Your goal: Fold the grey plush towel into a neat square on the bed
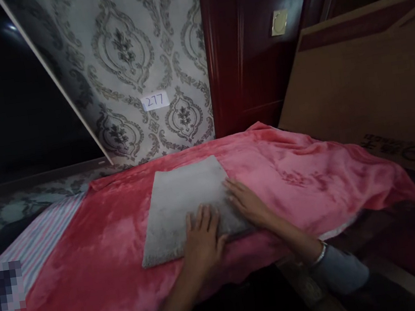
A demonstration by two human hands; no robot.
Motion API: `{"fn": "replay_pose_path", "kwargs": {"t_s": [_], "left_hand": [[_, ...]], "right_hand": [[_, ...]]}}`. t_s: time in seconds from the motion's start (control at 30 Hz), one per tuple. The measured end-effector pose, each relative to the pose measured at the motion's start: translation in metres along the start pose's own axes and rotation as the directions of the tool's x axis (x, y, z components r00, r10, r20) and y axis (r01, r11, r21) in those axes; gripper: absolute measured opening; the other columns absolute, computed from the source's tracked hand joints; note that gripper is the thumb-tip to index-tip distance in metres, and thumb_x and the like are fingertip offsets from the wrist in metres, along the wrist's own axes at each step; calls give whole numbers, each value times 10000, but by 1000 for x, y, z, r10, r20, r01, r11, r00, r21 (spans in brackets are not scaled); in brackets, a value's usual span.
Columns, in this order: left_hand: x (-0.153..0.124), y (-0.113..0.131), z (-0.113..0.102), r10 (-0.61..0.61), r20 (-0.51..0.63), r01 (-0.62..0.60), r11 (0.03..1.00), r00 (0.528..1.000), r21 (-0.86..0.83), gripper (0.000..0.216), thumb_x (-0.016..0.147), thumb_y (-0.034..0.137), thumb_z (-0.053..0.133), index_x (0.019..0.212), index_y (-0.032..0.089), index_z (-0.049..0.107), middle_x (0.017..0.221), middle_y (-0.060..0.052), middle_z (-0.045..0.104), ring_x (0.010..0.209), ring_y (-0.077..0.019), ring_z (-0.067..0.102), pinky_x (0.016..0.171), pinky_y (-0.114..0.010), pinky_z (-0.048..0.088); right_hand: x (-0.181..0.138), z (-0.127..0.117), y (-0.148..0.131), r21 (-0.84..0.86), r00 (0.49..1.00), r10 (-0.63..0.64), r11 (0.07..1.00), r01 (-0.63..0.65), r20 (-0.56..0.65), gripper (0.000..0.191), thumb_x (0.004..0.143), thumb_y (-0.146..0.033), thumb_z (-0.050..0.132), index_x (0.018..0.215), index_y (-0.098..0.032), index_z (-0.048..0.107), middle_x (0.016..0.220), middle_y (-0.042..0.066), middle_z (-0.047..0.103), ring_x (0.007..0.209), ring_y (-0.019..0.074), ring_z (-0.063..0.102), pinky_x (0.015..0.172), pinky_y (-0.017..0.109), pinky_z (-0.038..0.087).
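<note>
A grey, soft-looking folded cloth (185, 194), roughly rectangular, lies flat on a red and pink blanket (119, 238). Resting on its near edge is my left hand (202, 238), palm down with the fingers stretched out. My right hand (248, 203) lies along the cloth's right side, its fingers extended onto the surface. Neither hand grips anything. The underside of the cloth and its inner layers are hidden.
A large cardboard box (366, 83) leans at the right. Behind the blanket is a patterned wall with a "277" paper label (155, 100) and a dark red door (242, 44). A dark screen (20, 98) stands at left, above a striped cloth (49, 232).
</note>
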State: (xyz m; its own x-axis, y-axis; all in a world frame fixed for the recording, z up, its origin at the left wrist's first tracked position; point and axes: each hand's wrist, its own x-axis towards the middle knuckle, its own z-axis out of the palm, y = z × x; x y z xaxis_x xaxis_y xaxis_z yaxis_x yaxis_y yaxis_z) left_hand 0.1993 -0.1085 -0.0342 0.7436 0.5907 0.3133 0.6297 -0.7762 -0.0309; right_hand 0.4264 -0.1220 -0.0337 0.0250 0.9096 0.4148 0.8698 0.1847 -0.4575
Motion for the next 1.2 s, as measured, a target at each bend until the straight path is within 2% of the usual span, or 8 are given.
{"fn": "replay_pose_path", "kwargs": {"t_s": [0.13,0.23,0.47,0.63,0.87,1.0,1.1,1.2], "left_hand": [[-14,19,20,15,-107,-9,999,994,53,618,846,396,654,1436,327,483,1547,-147,402,1398,-413,375,1067,-675,328],[-18,21,25,6,-126,1,998,992,55,636,827,345,681,1432,352,484,1551,-141,395,1398,-403,376,1064,-653,345],[-1,8,-6,-15,60,20,996,998,-92,514,905,364,568,1416,353,508,1518,-88,462,1347,-349,459,1046,-587,411],[17,0,0,-88,60,90,995,994,-41,597,875,349,587,1457,351,454,1572,-92,374,1440,-411,305,1100,-705,264],[11,-2,21,-106,99,110,993,989,-35,653,876,346,574,1478,467,352,1618,-33,274,1462,-417,260,1107,-715,248],[9,-2,21,-114,93,118,992,989,-44,665,876,344,568,1477,495,326,1628,-3,237,1467,-405,254,1117,-710,240],[8,-2,21,-115,104,122,991,988,-59,697,868,340,580,1490,485,301,1635,-8,208,1471,-410,239,1119,-715,235],[8,-3,23,-112,100,119,991,989,-67,706,867,346,585,1497,474,292,1637,-18,201,1473,-417,226,1112,-726,241]], "right_hand": [[5,14,2,-72,945,-15,997,41,327,583,1015,-434,310,1570,-264,251,1623,56,215,1500,254,131,1177,564,198],[9,15,8,-101,898,32,995,14,438,603,1017,-486,290,1576,-274,216,1630,55,166,1501,261,120,1163,593,197],[54,20,4,-225,935,-8,970,93,355,630,1015,-522,330,1565,-219,272,1619,99,193,1496,299,135,1181,594,130],[96,35,20,-166,923,-120,967,191,367,639,1018,-558,307,1572,-246,251,1630,72,164,1500,254,129,1206,485,138],[153,26,63,-297,902,166,954,-44,399,589,1029,-467,286,1568,-229,258,1630,77,166,1498,252,143,1176,531,193],[172,24,54,-348,919,226,931,-106,324,583,1010,-404,350,1543,-170,323,1610,155,217,1485,329,169,1147,623,166],[165,36,35,-305,946,90,952,10,312,620,1002,-458,377,1560,-204,286,1631,123,165,1502,289,96,1185,549,104],[150,49,31,-165,911,-128,964,206,392,604,1014,-530,306,1567,-291,260,1634,49,183,1500,241,128,1195,480,140]]}}
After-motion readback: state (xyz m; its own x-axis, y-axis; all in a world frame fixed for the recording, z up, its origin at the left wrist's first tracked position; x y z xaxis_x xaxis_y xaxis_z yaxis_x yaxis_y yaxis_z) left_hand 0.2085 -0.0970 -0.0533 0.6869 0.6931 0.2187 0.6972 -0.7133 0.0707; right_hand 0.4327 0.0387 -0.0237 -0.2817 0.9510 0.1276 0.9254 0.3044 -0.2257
